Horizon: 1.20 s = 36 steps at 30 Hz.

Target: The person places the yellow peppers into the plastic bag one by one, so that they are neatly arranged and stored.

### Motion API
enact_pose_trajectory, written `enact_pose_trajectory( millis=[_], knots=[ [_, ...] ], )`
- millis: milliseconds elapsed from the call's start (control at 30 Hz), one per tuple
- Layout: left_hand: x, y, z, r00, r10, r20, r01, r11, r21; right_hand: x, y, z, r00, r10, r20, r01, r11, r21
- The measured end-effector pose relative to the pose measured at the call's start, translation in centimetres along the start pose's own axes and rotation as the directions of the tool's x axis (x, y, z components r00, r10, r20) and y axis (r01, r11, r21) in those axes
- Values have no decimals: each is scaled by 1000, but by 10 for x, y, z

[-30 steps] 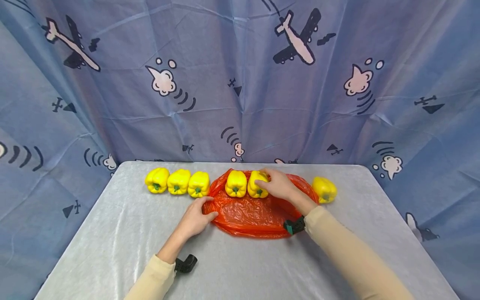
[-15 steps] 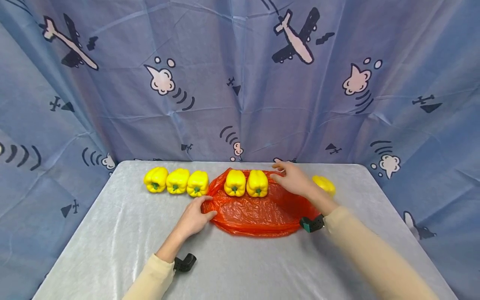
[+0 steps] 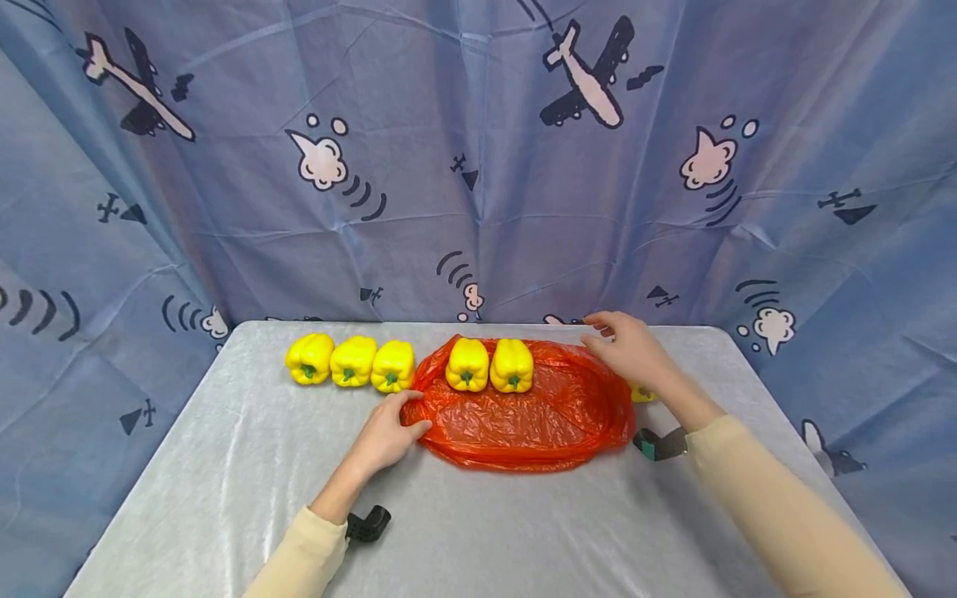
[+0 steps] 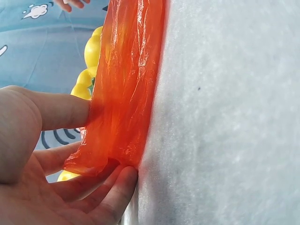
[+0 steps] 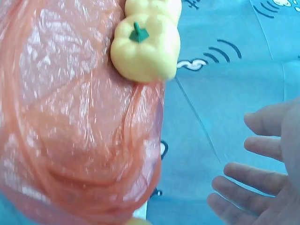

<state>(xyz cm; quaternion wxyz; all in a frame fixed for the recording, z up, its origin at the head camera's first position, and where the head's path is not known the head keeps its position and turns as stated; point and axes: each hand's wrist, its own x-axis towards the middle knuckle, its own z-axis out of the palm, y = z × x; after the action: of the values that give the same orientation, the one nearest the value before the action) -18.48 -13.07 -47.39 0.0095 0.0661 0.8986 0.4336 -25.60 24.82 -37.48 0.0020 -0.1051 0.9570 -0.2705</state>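
Observation:
A red plastic bag (image 3: 523, 428) lies spread with its mouth facing up. Inside it, side by side toward the back, are two yellow bell peppers, a left one (image 3: 467, 365) and a right one (image 3: 512, 366). At the bag's left end my left hand (image 3: 385, 432) holds the rim; the left wrist view shows thumb and fingers around the thin red plastic (image 4: 126, 93). My right hand (image 3: 635, 353) is above the bag's right end, fingers spread and holding nothing. Beneath its wrist a further yellow bell pepper (image 3: 642, 394) shows, mostly hidden.
Left of the bag, three yellow bell peppers (image 3: 354, 362) stand in a row on the white-covered table (image 3: 478, 531). A blue curtain (image 3: 411, 191) with airplane prints hangs behind the table's back edge. Each wrist wears a black camera mount (image 3: 369, 524).
My right hand has let go of the right pepper in the bag and moved right, over the lone pepper at the right. The left hand stays at the bag's left end.

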Motion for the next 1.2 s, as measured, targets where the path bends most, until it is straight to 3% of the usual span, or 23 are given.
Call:
enact_pose_trajectory(
  millis=[733,1200],
  knots=[
    [-1,-1,1,1000,-5,5,5,1000,-5,-23,51,-20,993,100,-56,-101,995,-19],
    [-1,-2,2,1000,-7,10,7,1000,-4,-30,83,-11,984,177,10,-177,984,0]
  ],
)
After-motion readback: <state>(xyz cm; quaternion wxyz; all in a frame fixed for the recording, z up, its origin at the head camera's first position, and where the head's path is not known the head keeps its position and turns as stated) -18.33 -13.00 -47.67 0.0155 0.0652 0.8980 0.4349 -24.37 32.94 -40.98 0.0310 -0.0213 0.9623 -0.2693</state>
